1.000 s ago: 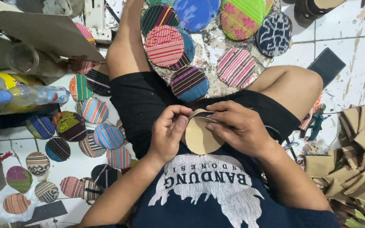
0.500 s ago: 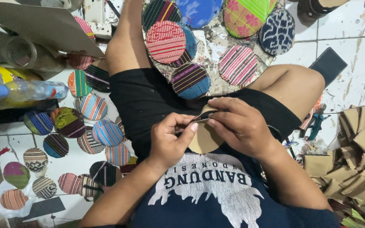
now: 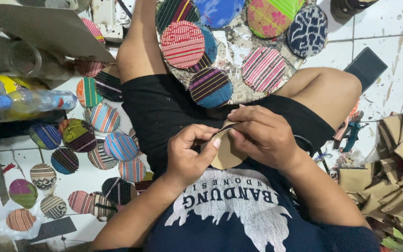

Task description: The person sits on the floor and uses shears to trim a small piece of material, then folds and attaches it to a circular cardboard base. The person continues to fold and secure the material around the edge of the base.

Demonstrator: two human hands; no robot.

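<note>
Round tan cardboard disc (image 3: pixel 225 156), plain-faced (dark fabric at its top edge), tilted above the lap, between both hands' fingers.

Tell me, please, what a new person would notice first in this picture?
First, the two hands at the centre: the left hand and the right hand together hold a plain brown cardboard disc over the lap. Next, the many round discs covered in bright striped fabric, spread on the white floor at the left and on a board ahead of the knees. At the right edge lies a heap of brown cardboard scraps.
</note>
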